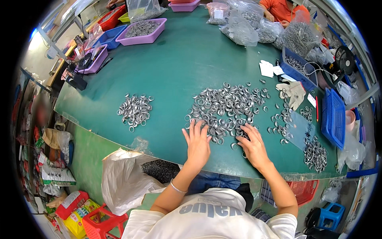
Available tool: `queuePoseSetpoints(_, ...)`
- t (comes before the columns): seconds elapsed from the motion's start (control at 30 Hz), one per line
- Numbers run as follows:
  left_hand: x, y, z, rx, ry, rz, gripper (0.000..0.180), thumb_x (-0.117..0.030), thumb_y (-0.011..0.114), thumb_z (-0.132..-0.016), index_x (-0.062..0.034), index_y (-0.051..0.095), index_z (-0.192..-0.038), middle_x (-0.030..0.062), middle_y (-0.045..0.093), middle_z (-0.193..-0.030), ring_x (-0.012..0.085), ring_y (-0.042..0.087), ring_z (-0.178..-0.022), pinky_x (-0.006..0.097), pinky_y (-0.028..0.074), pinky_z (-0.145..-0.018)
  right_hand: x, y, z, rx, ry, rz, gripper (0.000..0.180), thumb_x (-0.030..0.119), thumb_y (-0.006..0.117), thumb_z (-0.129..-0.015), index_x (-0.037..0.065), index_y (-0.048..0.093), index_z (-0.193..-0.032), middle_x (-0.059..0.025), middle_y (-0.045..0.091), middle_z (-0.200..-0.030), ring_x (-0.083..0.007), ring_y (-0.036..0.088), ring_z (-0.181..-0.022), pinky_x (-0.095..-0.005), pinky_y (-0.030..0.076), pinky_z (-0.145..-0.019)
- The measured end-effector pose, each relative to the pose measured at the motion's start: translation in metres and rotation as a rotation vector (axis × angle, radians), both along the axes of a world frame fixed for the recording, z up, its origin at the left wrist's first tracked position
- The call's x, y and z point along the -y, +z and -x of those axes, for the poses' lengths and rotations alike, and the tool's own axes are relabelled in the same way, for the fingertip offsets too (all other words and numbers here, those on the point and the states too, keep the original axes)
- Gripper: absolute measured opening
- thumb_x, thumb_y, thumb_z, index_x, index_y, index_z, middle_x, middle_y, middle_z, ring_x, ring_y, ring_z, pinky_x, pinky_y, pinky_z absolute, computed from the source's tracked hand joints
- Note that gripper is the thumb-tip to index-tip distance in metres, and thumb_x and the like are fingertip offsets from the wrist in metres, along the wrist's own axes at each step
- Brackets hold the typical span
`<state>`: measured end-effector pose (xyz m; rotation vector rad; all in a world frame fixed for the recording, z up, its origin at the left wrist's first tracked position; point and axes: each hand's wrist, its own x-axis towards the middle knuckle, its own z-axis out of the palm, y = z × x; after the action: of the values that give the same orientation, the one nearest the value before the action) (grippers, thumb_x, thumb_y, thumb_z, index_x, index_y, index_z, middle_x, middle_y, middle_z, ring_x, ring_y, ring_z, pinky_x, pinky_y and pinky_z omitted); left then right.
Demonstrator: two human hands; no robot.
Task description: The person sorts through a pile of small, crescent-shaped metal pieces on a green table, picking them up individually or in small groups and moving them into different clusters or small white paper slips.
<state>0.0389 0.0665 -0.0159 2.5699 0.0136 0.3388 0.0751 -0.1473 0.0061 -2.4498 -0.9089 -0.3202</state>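
Note:
A wide pile of grey metal rings point(223, 101) lies on the green tabletop point(167, 79) in front of me. My left hand point(197, 142) rests at the pile's near left edge, fingers spread, fingertips against the rings, nothing held. At the near right edge, my right hand point(253, 146) has its fingers apart over the rings. A few loose rings point(234, 146) lie between the hands. A smaller ring heap point(135, 110) sits apart to the left. Right of the main pile are a loose strip of rings point(283, 117) and another heap point(315, 155) near the table's front edge.
Far right holds a blue bin of rings point(296, 65), a work glove point(293, 93), a red pencil point(317, 108), blue baskets point(333, 117) and a fan point(344, 59). Bagged rings point(298, 38) stand near another person point(280, 12). A purple tray point(161, 30) is far left; an open sack point(123, 175) hangs below the front edge.

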Motion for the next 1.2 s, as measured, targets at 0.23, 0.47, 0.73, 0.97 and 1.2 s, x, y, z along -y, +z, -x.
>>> queuePoseSetpoints(0.23, 0.008, 0.023, 0.020, 0.111, 0.054, 0.211, 0.036, -0.003, 0.061, -0.082, -0.0083, 0.051, -0.116, 0.0149, 0.037, -0.136, 0.0385, 0.026, -0.135, 0.063, 0.010, -0.107, 0.019, 0.008, 0.014, 0.058, -0.169, -0.103, 0.019, 0.005, 0.072, -0.068, 0.006, 0.065, -0.085, -0.0073, 0.056, -0.087, -0.0264, 0.054, -0.084, -0.0380, 0.042, -0.073)
queuePoseSetpoints(0.47, 0.016, 0.032, 0.042, 0.130, -0.145, 0.449, 0.044, -0.002, 0.060, -0.083, -0.0040, 0.047, -0.125, 0.0150, 0.047, -0.124, 0.0301, 0.050, -0.113, 0.042, 0.038, -0.098, 0.014, 0.018, 0.031, -0.246, -0.273, -0.591, 0.006, -0.001, 0.066, -0.078, -0.001, 0.064, -0.084, -0.0067, 0.059, -0.083, -0.0184, 0.054, -0.078, -0.0302, 0.042, -0.071)
queuePoseSetpoints(0.73, 0.040, 0.034, 0.052, -0.748, -0.333, 1.489, 0.035, -0.017, 0.037, -0.101, 0.0018, 0.043, -0.130, -0.0019, 0.045, -0.067, 0.0040, 0.034, -0.052, 0.019, 0.029, -0.046, -0.006, 0.027, 0.064, -0.438, 0.130, -0.428, 0.008, 0.000, 0.063, -0.080, -0.001, 0.067, -0.086, -0.0103, 0.064, -0.086, -0.0238, 0.058, -0.077, -0.0324, 0.046, -0.074)
queuePoseSetpoints(0.97, 0.031, 0.038, 0.050, -0.884, -0.241, 1.604, 0.031, -0.010, 0.040, -0.097, 0.0060, 0.054, -0.119, 0.0032, 0.050, -0.066, 0.0074, 0.038, -0.051, 0.021, 0.030, -0.044, 0.011, 0.022, 0.019, -0.073, -0.401, -0.391, 0.008, 0.000, 0.066, -0.076, 0.000, 0.067, -0.084, -0.0106, 0.063, -0.077, -0.0274, 0.057, -0.074, -0.0352, 0.045, -0.070)
queuePoseSetpoints(1.2, 0.038, 0.023, 0.055, -0.801, -0.314, 1.584, 0.030, -0.005, 0.042, -0.095, 0.0025, 0.054, -0.121, 0.0067, 0.056, -0.085, 0.0098, 0.043, -0.062, 0.021, 0.037, -0.054, 0.016, -0.004, 0.029, -0.643, -0.389, -0.791, 0.011, 0.008, 0.063, -0.087, -0.001, 0.063, -0.091, -0.0054, 0.062, -0.079, -0.0115, 0.054, -0.065, -0.0252, 0.043, -0.063)
